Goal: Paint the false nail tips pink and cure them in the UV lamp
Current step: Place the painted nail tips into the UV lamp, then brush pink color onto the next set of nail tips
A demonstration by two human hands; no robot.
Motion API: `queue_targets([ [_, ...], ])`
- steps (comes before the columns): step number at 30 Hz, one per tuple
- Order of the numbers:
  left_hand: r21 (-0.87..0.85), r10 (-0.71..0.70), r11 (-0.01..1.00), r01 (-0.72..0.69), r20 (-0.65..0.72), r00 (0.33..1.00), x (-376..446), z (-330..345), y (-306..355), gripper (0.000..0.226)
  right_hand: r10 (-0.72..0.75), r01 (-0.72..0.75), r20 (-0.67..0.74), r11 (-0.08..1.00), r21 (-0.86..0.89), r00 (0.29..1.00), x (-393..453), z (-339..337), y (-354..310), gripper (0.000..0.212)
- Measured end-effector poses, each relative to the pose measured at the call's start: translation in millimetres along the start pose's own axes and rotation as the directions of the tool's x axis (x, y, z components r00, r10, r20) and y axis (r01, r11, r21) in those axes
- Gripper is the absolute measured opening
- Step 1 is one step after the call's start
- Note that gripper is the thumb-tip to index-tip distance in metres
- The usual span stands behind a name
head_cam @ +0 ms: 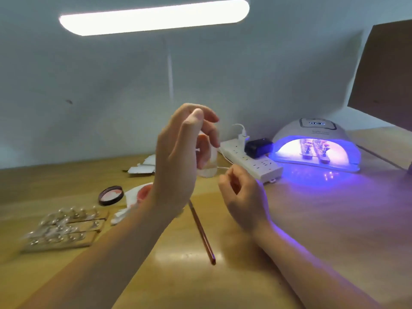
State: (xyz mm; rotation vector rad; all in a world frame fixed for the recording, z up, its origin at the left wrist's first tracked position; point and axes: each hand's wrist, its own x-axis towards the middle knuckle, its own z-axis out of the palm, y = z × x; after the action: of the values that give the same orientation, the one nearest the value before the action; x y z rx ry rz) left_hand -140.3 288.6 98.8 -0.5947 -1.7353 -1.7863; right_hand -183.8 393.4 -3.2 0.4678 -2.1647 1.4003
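Note:
My left hand (pixel 176 166) is raised over the middle of the desk, its fingers curled round the top of a small clear bottle (pixel 208 168). My right hand (pixel 242 195) pinches a thin white stick (pixel 223 167) whose tip points at the bottle's base. The UV lamp (pixel 316 132) glows violet at the right, with two wooden strips of nail tips (pixel 315 150) inside. More wooden strips with clear nail tips (pixel 64 228) lie at the left. A copper-handled brush (pixel 201 233) lies on the desk between my arms. An open pot of pink gel (pixel 110 195) sits left of my wrist.
A white tissue stained pink (pixel 136 195) lies beside the pot. A white power strip (pixel 252 163) with a black adapter (pixel 258 148) runs behind my hands. A brown cardboard box (pixel 385 72) stands at the far right. Torn white card pieces (pixel 142 167) lie by the wall.

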Motion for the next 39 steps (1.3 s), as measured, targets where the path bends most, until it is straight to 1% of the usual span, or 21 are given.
queue_targets([
  [2, 0.100, 0.041, 0.994, -0.039, -0.024, 0.999, -10.7, -33.1, 6.6, 0.018, -0.047, 0.057, 0.095, 0.992, -0.112, 0.994, -5.2, 3.8, -1.7, 0.036],
  [5, 0.207, 0.103, 0.974, -0.086, -0.070, 0.992, -23.4, -82.1, 11.9, 0.019, -0.106, 0.143, 0.173, 0.965, -0.218, 0.979, -12.0, 9.7, -8.3, 0.041],
  [7, 0.274, 0.164, 0.952, -0.139, -0.073, 0.984, -33.7, -110.1, 12.4, 0.021, -0.184, 0.226, 0.189, 0.946, -0.232, 0.964, -16.7, 12.3, -16.1, 0.040],
  [9, 0.354, 0.224, 0.915, -0.194, -0.046, 0.973, -46.5, -132.0, 10.6, 0.024, -0.270, 0.320, 0.223, 0.919, -0.232, 0.937, -22.1, 13.7, -27.5, 0.028],
  [11, 0.426, 0.259, 0.877, -0.222, -0.032, 0.965, -59.1, -150.6, 5.8, 0.025, -0.344, 0.411, 0.292, 0.888, -0.208, 0.892, -28.1, 17.2, -39.0, 0.022],
  [15, 0.510, 0.305, 0.830, -0.226, -0.077, 0.949, -79.5, -182.2, -7.5, 0.023, -0.452, 0.547, 0.422, 0.826, -0.135, 0.786, -41.3, 29.6, -61.4, 0.024],
  [18, 0.606, 0.314, 0.769, -0.203, -0.081, 0.946, -88.4, -198.4, -15.5, 0.022, -0.468, 0.603, 0.518, 0.789, -0.121, 0.716, -47.9, 40.8, -75.3, 0.024],
  [21, 0.658, 0.299, 0.734, -0.166, -0.094, 0.950, -85.2, -210.7, -15.3, 0.022, -0.399, 0.587, 0.612, 0.798, -0.135, 0.683, -48.7, 58.1, -85.7, 0.022],
  [23, 0.705, 0.242, 0.707, -0.057, -0.165, 0.956, -76.6, -221.0, -10.7, 0.021, -0.348, 0.551, 0.647, 0.824, -0.135, 0.678, -48.4, 75.3, -91.6, 0.028],
  [24, 0.735, 0.184, 0.677, 0.041, -0.223, 0.957, -71.2, -228.2, -8.0, 0.020, -0.328, 0.536, 0.657, 0.833, -0.137, 0.678, -48.6, 84.2, -92.9, 0.032],
  [25, 0.765, 0.104, 0.622, 0.166, -0.291, 0.951, -65.4, -237.8, -5.4, 0.021, -0.311, 0.524, 0.664, 0.840, -0.144, 0.680, -48.7, 92.4, -94.9, 0.034],
  [26, 0.790, 0.005, 0.536, 0.298, -0.356, 0.935, -60.2, -248.6, -2.4, 0.024, -0.297, 0.512, 0.666, 0.846, -0.149, 0.684, -48.5, 99.8, -97.5, 0.035],
  [27, 0.799, -0.106, 0.431, 0.418, -0.415, 0.904, -56.0, -259.7, 1.0, 0.029, -0.286, 0.502, 0.663, 0.851, -0.156, 0.691, -48.1, 106.2, -100.4, 0.037],
  [28, 0.790, -0.213, 0.335, 0.514, -0.468, 0.858, -52.6, -270.1, 4.5, 0.032, -0.274, 0.493, 0.662, 0.855, -0.165, 0.697, -47.6, 112.0, -102.8, 0.038],
  [29, 0.770, -0.302, 0.259, 0.583, -0.508, 0.806, -50.4, -277.8, 8.2, 0.033, -0.264, 0.485, 0.662, 0.857, -0.173, 0.702, -46.8, 117.6, -104.4, 0.038],
  [31, 0.721, -0.456, 0.175, 0.671, -0.544, 0.704, -49.4, -286.5, 12.0, 0.025, -0.246, 0.477, 0.662, 0.858, -0.190, 0.708, -45.5, 127.6, -107.5, 0.037],
  [32, 0.686, -0.527, 0.153, 0.712, -0.553, 0.646, -49.5, -288.7, 11.5, 0.020, -0.239, 0.474, 0.664, 0.858, -0.198, 0.709, -45.2, 131.8, -108.8, 0.035],
  [34, 0.627, -0.644, 0.108, 0.771, -0.547, 0.535, -51.3, -290.2, 10.0, 0.019, -0.225, 0.470, 0.664, 0.857, -0.213, 0.713, -45.0, 138.4, -109.5, 0.032],
  [35, 0.620, -0.684, 0.093, 0.779, -0.529, 0.502, -53.8, -291.0, 10.1, 0.020, -0.218, 0.467, 0.661, 0.855, -0.224, 0.718, -45.1, 140.9, -109.4, 0.031],
  [36, 0.621, -0.712, 0.085, 0.779, -0.509, 0.483, -55.8, -291.0, 10.6, 0.020, -0.210, 0.462, 0.657, 0.855, -0.235, 0.724, -45.3, 142.7, -109.1, 0.030],
  [39, 0.618, -0.763, 0.084, 0.781, -0.464, 0.449, -58.7, -288.4, 11.7, 0.019, -0.194, 0.448, 0.645, 0.857, -0.255, 0.739, -45.7, 145.8, -109.2, 0.032],
])
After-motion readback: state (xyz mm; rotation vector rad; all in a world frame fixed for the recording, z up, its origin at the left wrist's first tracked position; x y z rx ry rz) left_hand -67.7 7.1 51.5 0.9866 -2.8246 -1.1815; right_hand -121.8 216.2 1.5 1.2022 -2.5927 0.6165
